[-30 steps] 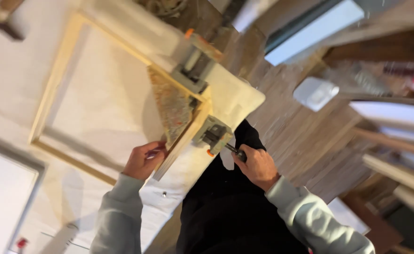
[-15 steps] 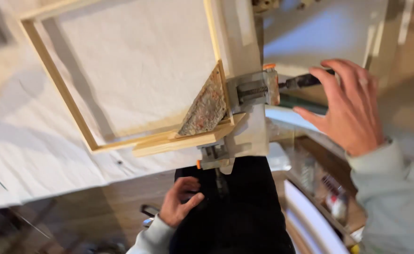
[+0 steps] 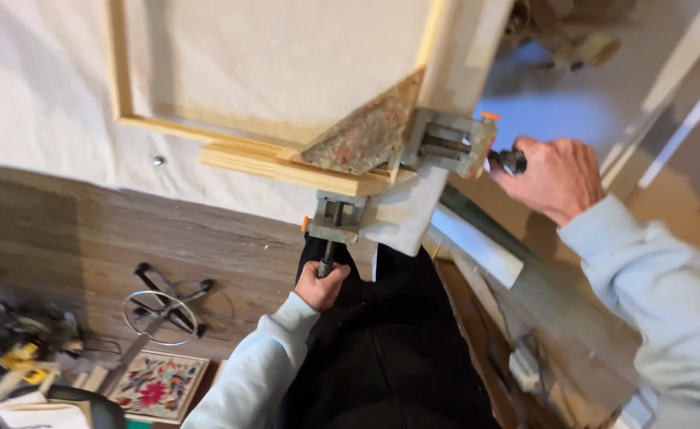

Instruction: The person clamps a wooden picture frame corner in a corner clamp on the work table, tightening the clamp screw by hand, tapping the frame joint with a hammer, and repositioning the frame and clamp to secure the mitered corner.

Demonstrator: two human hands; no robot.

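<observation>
Just one camera here, worn on the head, looking steeply down and close over the corner of a wooden frame on a white cloth; it's tilted, so the plank floor runs at a slant; the floor's far left edge looks blurry, hard to read.

Pale blue sweatshirt sleeves with ribbed cuffs reach both wrists, over a black front.
</observation>
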